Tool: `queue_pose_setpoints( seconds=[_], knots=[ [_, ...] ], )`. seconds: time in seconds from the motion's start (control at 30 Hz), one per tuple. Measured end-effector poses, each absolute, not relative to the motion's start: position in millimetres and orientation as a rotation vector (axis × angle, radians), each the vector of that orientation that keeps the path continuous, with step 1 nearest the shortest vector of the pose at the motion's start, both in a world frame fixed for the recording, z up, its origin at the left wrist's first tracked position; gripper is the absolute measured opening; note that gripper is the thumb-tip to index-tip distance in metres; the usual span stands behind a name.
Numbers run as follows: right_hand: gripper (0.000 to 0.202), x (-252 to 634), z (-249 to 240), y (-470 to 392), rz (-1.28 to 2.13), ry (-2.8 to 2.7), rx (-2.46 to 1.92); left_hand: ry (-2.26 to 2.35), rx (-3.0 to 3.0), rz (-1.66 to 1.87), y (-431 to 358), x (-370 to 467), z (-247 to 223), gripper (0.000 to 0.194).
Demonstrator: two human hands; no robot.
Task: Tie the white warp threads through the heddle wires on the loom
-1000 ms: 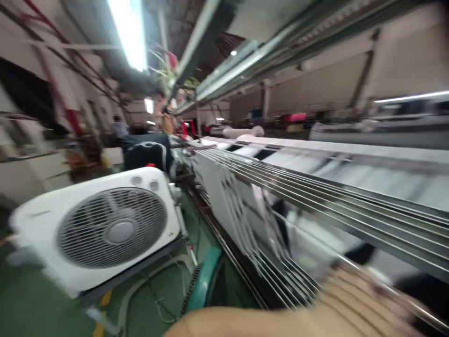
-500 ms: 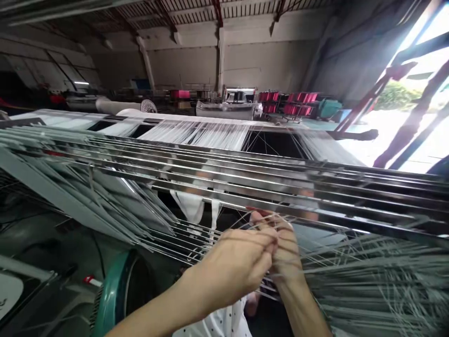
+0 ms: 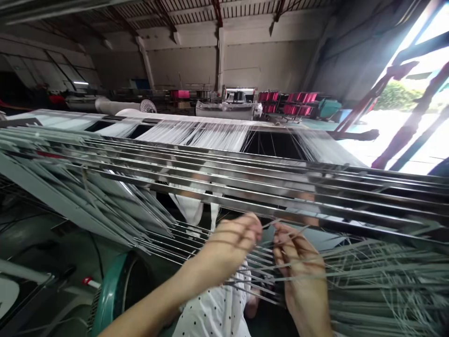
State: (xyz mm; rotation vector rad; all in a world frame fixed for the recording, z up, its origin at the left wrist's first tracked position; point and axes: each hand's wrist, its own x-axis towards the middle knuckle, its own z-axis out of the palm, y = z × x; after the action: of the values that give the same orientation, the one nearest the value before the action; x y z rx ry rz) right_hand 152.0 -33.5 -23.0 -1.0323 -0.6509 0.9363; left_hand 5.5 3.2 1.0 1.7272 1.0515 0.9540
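Note:
My left hand (image 3: 236,238) is closed in a pinch just below the metal bars (image 3: 224,180) of a loom. From its fingertips a thin pale thread runs a short way toward my right hand (image 3: 300,262). That hand sits a little to the right, its bent fingers pinching among thin grey heddles (image 3: 372,271), which fan out to the right. The exact strip between its fingertips is hard to make out. Narrow metal rods (image 3: 261,271) pass beneath both hands. White cloth (image 3: 189,206) hangs behind the bars, left of my left hand.
White warp threads (image 3: 206,132) stretch over the far side of the loom. More grey heddles (image 3: 105,196) hang at the left. A green round-edged machine part (image 3: 114,290) stands low at the left. My dotted white clothing (image 3: 210,313) shows below the rods.
My hands were together, overlapping; now they are apart. The left has moved left and slightly up, the right to the right and down, with a thin thread between them.

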Motion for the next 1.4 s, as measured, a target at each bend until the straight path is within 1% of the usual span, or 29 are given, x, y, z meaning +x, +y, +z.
queue_pose_setpoints(
  seconds=[0.07,0.13,0.2,0.27,0.33,0.37,0.43,0.47,0.5,0.53,0.6,0.67,0.73,0.83,0.93,0.97,1.03,1.13,1.23,1.4],
  knots=[
    [0.025,150.1,-23.6,-28.7,1.001,-0.714,-0.99,0.986,2.038,0.921,-18.9,12.7,13.0,0.023],
    [0.024,149.6,-23.8,-24.9,1.012,-0.775,-0.95,0.912,2.3,0.819,-29.5,15.0,21.1,0.027],
    [0.026,151.8,-26.1,-24.5,0.968,-0.757,-0.972,0.885,2.382,0.696,-28.6,11.0,20.5,0.03],
    [0.027,156.1,-30.9,-30.5,0.959,-0.704,-1.041,0.994,2.346,0.641,-20.1,0.6,8.8,0.031],
    [0.029,161.0,-35.0,-43.8,0.967,-0.683,-1.105,1.207,2.235,0.755,-7.8,-13.5,-11.2,0.033],
    [0.027,163.0,-35.5,-52.3,0.909,-0.67,-1.111,1.307,2.173,0.848,-1.0,-20.4,-22.0,0.037],
    [0.016,165.2,-32.9,-69.3,0.678,-0.673,-1.047,1.435,2.075,1.005,12.2,-31.1,-39.8,0.04],
    [0.012,165.5,-30.7,-76.2,0.572,-0.702,-0.988,1.464,2.039,1.049,18.0,-33.9,-45.2,0.039],
    [0.013,165.3,-28.6,-81.4,0.517,-0.738,-0.937,1.478,2.013,1.062,22.8,-34.7,-47.8,0.035],
    [0.015,164.9,-27.6,-84.6,0.528,-0.782,-0.916,1.475,1.998,1.059,26.2,-33.7,-47.7,0.033],
    [0.017,164.2,-29.4,-85.9,0.696,-0.84,-0.964,1.436,1.984,1.058,27.4,-27.0,-41.5,0.036],
    [0.014,163.4,-35.2,-83.1,0.866,-0.831,-1.043,1.361,1.998,1.05,20.9,-17.1,-32.3,0.04],
    [0.013,161.1,-39.7,-79.5,0.939,-0.838,-1.07,1.264,2.033,1.008,9.7,-7.6,-25.8,0.036],
    [0.01,152.7,-35.9,-77.2,0.947,-0.956,-1.046,1.166,2.129,0.958,-3.0,0.9,-24.9,0.039],
    [0.011,144.3,-22.0,-81.3,0.878,-0.995,-1.094,1.202,2.189,1.029,-4.1,0.4,-27.5,0.024],
    [0.012,143.4,-17.2,-84.0,0.85,-0.96,-1.14,1.228,2.188,1.051,-3.6,-1.4,-27.0,0.023],
    [0.015,145.6,-9.6,-89.7,0.827,-0.895,-1.237,1.244,2.154,1.048,-4.3,-6.2,-22.9,0.026],
    [0.017,154.4,-4.0,-94.6,0.919,-0.914,-1.293,1.166,2.039,1.012,-9.8,-11.6,-13.5,0.023],
    [0.016,159.5,-3.3,-93.1,1.01,-0.972,-1.257,1.098,1.987,0.975,-14.0,-11.0,-9.4,0.021],
    [0.015,154.2,-6.5,-91.5,1.006,-0.938,-1.194,1.077,1.969,0.94,-12.5,-5.6,-15.1,0.026]
  ],
)
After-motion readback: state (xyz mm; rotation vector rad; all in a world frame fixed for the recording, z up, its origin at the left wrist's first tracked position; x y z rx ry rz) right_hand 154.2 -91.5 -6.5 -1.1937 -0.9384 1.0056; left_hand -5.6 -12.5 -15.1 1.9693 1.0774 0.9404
